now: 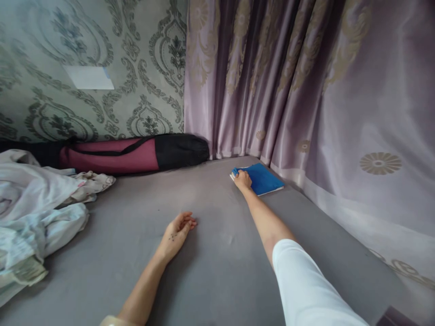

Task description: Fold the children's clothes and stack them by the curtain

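Observation:
On the grey sheet near the curtain lies a flat blue book (267, 179) with pale edges. My right hand (243, 179) is at its left corner, fingers closed on a raised blue bit there; whether this is the cover's edge or a separate piece of cloth is hard to make out. My left hand (178, 231) hovers over or rests on the sheet in the middle, holding nothing, its fingers loosely curled and partly apart. The book is some distance to its right and farther away.
A grey-sheeted bed (210, 271) fills the lower view. Rumpled clothes (37, 203) lie at the left. Along the wall stretches a long black and maroon bag (122, 154) with a strap. Purple patterned curtains (258, 81) hang behind and to the right.

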Available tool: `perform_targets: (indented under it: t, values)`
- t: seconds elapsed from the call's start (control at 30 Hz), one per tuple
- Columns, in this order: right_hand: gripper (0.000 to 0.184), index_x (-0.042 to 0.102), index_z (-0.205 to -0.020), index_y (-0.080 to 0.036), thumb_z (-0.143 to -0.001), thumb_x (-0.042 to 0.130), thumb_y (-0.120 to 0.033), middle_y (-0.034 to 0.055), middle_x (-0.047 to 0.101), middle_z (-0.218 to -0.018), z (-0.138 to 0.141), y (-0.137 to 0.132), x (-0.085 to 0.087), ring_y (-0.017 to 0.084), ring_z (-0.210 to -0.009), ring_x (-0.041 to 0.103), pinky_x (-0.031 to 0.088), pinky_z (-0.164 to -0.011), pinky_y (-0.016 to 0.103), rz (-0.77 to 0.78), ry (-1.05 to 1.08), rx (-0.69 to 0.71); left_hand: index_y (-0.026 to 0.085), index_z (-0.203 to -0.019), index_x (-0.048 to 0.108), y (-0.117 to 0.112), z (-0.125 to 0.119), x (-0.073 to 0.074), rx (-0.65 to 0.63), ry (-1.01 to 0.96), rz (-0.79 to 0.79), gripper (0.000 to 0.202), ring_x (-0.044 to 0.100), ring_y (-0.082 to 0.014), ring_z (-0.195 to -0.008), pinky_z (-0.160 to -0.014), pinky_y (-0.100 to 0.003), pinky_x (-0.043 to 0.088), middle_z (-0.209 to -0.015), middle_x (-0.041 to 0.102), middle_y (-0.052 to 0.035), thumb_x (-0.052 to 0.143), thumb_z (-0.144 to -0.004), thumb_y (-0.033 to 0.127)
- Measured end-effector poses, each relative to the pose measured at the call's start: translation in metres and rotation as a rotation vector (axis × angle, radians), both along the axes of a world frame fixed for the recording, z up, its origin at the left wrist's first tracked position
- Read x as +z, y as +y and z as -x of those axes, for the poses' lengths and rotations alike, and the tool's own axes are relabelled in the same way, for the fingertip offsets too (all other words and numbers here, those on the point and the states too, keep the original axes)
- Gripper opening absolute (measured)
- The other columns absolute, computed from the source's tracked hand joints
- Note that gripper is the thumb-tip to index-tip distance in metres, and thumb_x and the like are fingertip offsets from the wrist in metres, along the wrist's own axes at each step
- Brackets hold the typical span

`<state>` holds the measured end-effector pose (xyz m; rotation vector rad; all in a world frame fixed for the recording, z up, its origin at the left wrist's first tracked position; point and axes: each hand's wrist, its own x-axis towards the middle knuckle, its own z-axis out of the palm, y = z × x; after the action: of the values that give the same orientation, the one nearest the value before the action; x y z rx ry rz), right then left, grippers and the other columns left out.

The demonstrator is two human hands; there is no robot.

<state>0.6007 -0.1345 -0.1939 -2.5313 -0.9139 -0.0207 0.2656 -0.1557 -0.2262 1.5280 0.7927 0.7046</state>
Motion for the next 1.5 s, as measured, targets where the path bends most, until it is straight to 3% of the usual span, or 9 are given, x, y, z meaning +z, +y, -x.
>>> perform_targets:
  t: [0.2, 0.33, 0.4, 0.53, 0.63, 0.93, 1.13, 1.33, 1.5]
  values:
    - [0.039, 0.059, -0.125, -0.018, -0.095, 0.035, -0.024, 0.0159, 0.059, -0.122, -0.003, 0.003, 0.004, 0.022, -0.105, 0.062, 0.047, -0.085, 0.031, -0.031, -0.013, -0.057, 0.015, -0.106, 0.054, 0.0, 0.0, -0.001, -0.006, 0.013, -0.006, 0.044, 0.067, -0.0216, -0.09, -0.089, -0.041, 0.053, -0.095, 0.067, -0.0101, 0.057, -0.077, 0.048]
    - [0.034, 0.069, -0.11, -0.02, -0.093, 0.041, -0.03, 0.0123, 0.068, -0.106, -0.009, -0.001, 0.006, 0.022, -0.098, 0.064, 0.047, -0.081, 0.028, 0.013, 0.006, -0.007, 0.015, -0.107, 0.054, 0.0, 0.0, -0.001, -0.001, 0.013, -0.001, 0.045, 0.067, -0.0212, -0.09, -0.088, -0.041, 0.053, -0.096, 0.067, -0.01, 0.057, -0.077, 0.048]
    - [0.036, 0.069, -0.11, -0.019, -0.094, 0.038, -0.03, 0.0128, 0.068, -0.108, -0.015, -0.008, 0.008, 0.022, -0.102, 0.062, 0.045, -0.084, 0.029, 0.024, -0.019, -0.001, 0.014, -0.107, 0.054, 0.0, 0.0, -0.001, 0.0, 0.012, 0.005, 0.046, 0.067, -0.021, -0.09, -0.088, -0.04, 0.053, -0.096, 0.066, -0.0101, 0.056, -0.077, 0.049]
    - [0.042, 0.058, -0.128, -0.016, -0.096, 0.032, -0.025, 0.016, 0.052, -0.135, -0.031, -0.031, 0.008, 0.027, -0.127, 0.045, 0.033, -0.103, 0.041, 0.045, -0.109, -0.039, 0.014, -0.106, 0.054, 0.0, 0.0, -0.002, 0.002, -0.003, 0.013, 0.048, 0.067, -0.021, -0.089, -0.088, -0.04, 0.053, -0.095, 0.066, -0.01, 0.057, -0.075, 0.05]
    - [0.047, 0.052, -0.134, -0.014, -0.096, 0.033, -0.035, 0.0157, 0.04, -0.147, -0.044, -0.051, 0.003, 0.031, -0.137, 0.029, 0.02, -0.11, 0.05, 0.095, -0.125, -0.046, 0.014, -0.107, 0.053, 0.001, 0.0, -0.004, 0.006, -0.003, 0.02, 0.049, 0.066, -0.0211, -0.09, -0.088, -0.04, 0.052, -0.095, 0.066, -0.0101, 0.058, -0.075, 0.05]
    - [0.077, 0.025, -0.151, -0.029, -0.088, 0.011, -0.071, 0.0115, 0.011, -0.159, -0.053, -0.067, -0.005, 0.042, -0.142, 0.008, 0.003, -0.106, 0.067, 0.298, -0.015, -0.099, 0.015, -0.105, 0.055, -0.002, -0.001, 0.002, 0.02, 0.004, 0.022, 0.048, 0.067, -0.0209, -0.088, -0.087, -0.04, 0.053, -0.094, 0.066, -0.0098, 0.058, -0.074, 0.051]
    - [0.082, 0.018, -0.152, -0.03, -0.084, 0.015, -0.076, 0.0143, 0.011, -0.159, -0.057, -0.063, -0.004, 0.045, -0.141, 0.008, -0.001, -0.102, 0.071, 0.357, 0.057, -0.117, 0.015, -0.103, 0.055, -0.003, -0.001, 0.003, 0.026, 0.002, 0.02, 0.047, 0.067, -0.0213, -0.088, -0.087, -0.04, 0.053, -0.092, 0.066, -0.0094, 0.059, -0.072, 0.05]
    - [0.079, 0.02, -0.152, -0.028, -0.086, 0.018, -0.072, 0.015, 0.009, -0.159, -0.056, -0.064, 0.006, 0.043, -0.143, 0.007, 0.002, -0.106, 0.068, 0.362, 0.095, -0.062, 0.014, -0.104, 0.055, -0.002, -0.002, 0.001, 0.029, -0.006, 0.021, 0.047, 0.067, -0.0208, -0.086, -0.085, -0.04, 0.054, -0.091, 0.066, -0.0095, 0.058, -0.073, 0.05]
    - [0.074, 0.018, -0.152, -0.03, -0.089, 0.015, -0.069, 0.0112, 0.006, -0.16, -0.019, -0.069, 0.005, 0.037, -0.145, 0.004, 0.002, -0.109, 0.063, 0.32, 0.005, 0.153, 0.015, -0.105, 0.055, -0.002, 0.0, 0.001, 0.023, -0.011, 0.023, 0.046, 0.066, -0.0204, -0.087, -0.086, -0.039, 0.053, -0.093, 0.066, -0.0092, 0.059, -0.073, 0.048]
